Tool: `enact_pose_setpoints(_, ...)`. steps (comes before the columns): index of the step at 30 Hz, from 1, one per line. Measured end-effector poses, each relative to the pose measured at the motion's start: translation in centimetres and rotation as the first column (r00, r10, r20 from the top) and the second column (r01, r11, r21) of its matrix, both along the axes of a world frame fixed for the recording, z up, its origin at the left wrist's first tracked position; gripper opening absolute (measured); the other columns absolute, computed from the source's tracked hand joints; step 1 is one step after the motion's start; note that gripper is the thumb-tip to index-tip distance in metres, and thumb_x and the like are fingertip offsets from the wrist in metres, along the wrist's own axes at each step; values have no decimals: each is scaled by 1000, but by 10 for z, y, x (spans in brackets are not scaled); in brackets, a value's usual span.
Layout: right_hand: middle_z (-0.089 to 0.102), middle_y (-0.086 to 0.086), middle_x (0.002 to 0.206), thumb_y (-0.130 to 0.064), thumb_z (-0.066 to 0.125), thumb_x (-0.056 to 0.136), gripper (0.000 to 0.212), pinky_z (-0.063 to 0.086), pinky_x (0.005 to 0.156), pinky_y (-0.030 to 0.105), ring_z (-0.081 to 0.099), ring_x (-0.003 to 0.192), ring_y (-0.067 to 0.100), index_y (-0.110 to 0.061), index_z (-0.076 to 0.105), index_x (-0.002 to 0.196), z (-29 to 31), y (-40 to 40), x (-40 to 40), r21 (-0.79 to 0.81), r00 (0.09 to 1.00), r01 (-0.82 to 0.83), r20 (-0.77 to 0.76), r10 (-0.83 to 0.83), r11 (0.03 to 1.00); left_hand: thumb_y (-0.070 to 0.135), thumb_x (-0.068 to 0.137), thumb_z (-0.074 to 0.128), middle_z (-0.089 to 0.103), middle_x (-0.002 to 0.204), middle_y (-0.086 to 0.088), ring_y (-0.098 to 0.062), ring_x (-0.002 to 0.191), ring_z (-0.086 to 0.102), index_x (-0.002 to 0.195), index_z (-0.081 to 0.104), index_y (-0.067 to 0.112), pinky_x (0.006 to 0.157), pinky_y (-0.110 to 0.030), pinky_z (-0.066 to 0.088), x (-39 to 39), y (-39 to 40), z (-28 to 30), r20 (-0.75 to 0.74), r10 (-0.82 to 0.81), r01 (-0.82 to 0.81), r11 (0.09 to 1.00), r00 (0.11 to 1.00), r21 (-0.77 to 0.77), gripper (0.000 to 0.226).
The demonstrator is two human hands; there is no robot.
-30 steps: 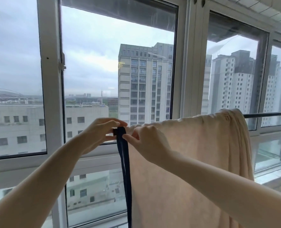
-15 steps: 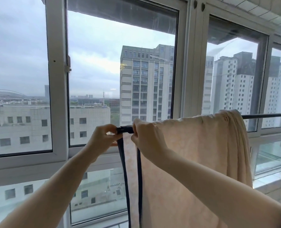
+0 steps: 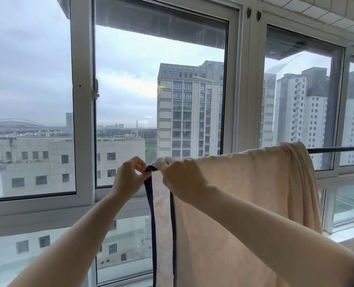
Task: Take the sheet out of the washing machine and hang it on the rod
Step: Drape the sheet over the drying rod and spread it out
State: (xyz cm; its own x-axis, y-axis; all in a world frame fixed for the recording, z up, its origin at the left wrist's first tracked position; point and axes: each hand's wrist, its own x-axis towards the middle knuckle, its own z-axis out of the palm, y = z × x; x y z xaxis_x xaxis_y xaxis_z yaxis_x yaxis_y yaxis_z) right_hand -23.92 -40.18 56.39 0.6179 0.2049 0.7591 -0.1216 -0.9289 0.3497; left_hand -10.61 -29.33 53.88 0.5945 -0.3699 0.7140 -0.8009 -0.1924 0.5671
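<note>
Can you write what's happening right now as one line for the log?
sheet: draped over rod | left hand: pinches dark trim | right hand: grips sheet edge

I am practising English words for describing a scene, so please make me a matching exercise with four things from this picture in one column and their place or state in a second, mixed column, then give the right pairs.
Column 1
1. sheet
2. rod
3. left hand
4. right hand

Column 2
A. pinches the dark trim at the sheet's left end
B. bare and dark, runs to the right of the cloth
C. cream cloth, draped and hanging down
D. grips the sheet's top edge, right of the dark trim

Pairs: 1-C, 2-B, 3-A, 4-D
</note>
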Motion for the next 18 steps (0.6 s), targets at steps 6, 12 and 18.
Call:
enact_pose_setpoints(6,66,1,78,-17,65,83,5,55,58,34,64,69,21,-13,63,84,-13,-8,-1,-22,996,-85,-34,84,996,2,81,70,71,93,-3,-23,84,71,94,68,10,73,-38,60,-3,6,-3,-192,-294,301,954,936,5,16)
enact_pose_setpoints(12,63,7,104,-13,60,88,20,55,79,37,60,93,22,-7,64,106,0,-50,-10,-28,999,40,32,-39,999,-12,85,42,72,96,-1,-19,93,68,94,70,16,83,-30,56,-21,5,19,-210,-383,361,923,900,-135,41)
enact_pose_setpoints(18,63,5,105,-24,40,100,26,47,87,40,61,94,25,-12,58,114,4,-98,-25,90,991,128,-53,-123,988,24,83,71,70,89,12,2,78,63,97,72,24,65,-13,44,-31,-7,25,139,-149,129,981,979,146,14)
